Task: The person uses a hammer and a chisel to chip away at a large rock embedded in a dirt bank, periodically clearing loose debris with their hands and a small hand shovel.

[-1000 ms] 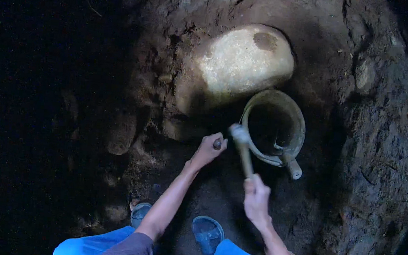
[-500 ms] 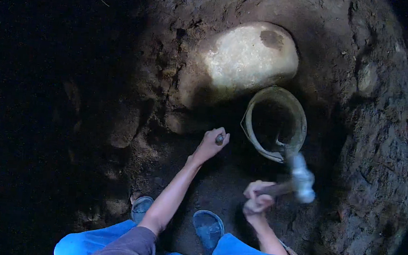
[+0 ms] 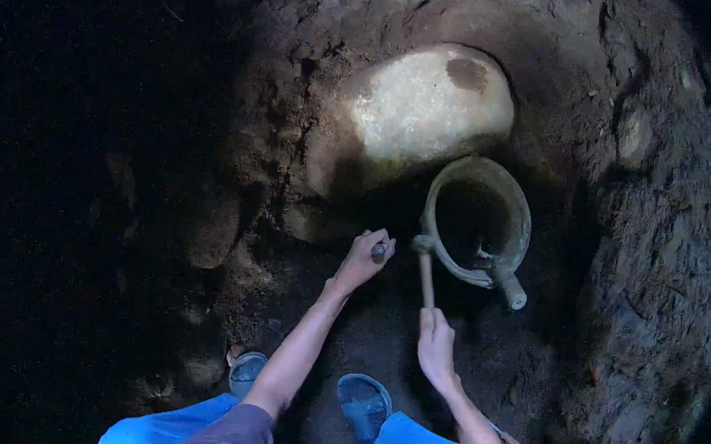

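My left hand (image 3: 367,259) is closed round a short round tool, probably a chisel (image 3: 378,251), its butt end facing up; its tip is hidden in shadow. My right hand (image 3: 436,345) grips the wooden handle of a hammer (image 3: 427,282), whose head sits just right of my left hand, at the left rim of a worn bucket (image 3: 518,235). A short pale cylindrical piece (image 3: 515,295) juts from the bucket's lower right. Above both lies a large pale, rounded stone (image 3: 424,98) set in dark earth.
Rough earth and rock walls (image 3: 653,262) surround me, with deep shadow on the left. My two sandalled feet (image 3: 362,406) stand on dark ground below my hands. A thin stick-like piece (image 3: 508,437) lies beside my right forearm.
The hammer was swung back to the right, down past the bucket, half a second ago; now it is upright again near my left hand. My left hand has barely moved.
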A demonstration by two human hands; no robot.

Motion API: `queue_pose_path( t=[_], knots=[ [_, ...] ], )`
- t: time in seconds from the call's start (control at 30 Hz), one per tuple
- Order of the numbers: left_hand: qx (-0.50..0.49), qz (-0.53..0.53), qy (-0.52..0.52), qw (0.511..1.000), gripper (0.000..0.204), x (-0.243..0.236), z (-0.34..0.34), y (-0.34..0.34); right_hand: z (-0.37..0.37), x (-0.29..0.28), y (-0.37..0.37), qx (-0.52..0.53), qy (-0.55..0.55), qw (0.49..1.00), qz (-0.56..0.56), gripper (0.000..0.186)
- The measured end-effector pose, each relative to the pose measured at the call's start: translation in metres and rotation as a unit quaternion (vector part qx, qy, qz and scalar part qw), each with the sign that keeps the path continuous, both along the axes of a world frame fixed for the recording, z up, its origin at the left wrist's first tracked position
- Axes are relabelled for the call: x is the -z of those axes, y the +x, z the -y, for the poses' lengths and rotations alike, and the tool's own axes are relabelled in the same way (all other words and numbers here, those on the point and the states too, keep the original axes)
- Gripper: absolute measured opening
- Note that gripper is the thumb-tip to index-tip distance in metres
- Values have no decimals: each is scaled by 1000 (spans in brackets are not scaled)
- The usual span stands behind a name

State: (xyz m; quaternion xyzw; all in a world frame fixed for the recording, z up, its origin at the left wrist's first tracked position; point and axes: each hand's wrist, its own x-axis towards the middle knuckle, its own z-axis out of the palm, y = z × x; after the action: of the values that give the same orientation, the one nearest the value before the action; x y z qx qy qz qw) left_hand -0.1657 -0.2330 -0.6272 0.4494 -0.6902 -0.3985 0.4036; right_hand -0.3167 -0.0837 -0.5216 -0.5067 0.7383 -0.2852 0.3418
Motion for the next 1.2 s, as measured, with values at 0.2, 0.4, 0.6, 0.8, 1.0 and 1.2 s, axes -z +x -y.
queue_pose_path(
  t=[0.2,0.4,0.6,0.8,1.0,1.2],
  knots=[
    [5,-18,47,999,19,-16,2,-23,-47,30,-15,22,-169,981,89,19],
    [-4,-6,-23,1000,18,0,7,-15,-5,-35,4,-24,-163,985,43,26],
    [11,-17,-5,1000,18,6,7,-16,-14,1,2,-47,-106,993,-15,25],
    [-22,-13,21,999,18,-7,11,-18,-7,-36,-2,22,-168,985,43,7],
    [18,-21,19,999,17,-5,5,-21,-8,19,-6,-86,-36,996,-12,19],
    [-13,-8,60,998,18,-13,5,-25,-26,-1,0,-33,-180,983,33,19]
  ],
)
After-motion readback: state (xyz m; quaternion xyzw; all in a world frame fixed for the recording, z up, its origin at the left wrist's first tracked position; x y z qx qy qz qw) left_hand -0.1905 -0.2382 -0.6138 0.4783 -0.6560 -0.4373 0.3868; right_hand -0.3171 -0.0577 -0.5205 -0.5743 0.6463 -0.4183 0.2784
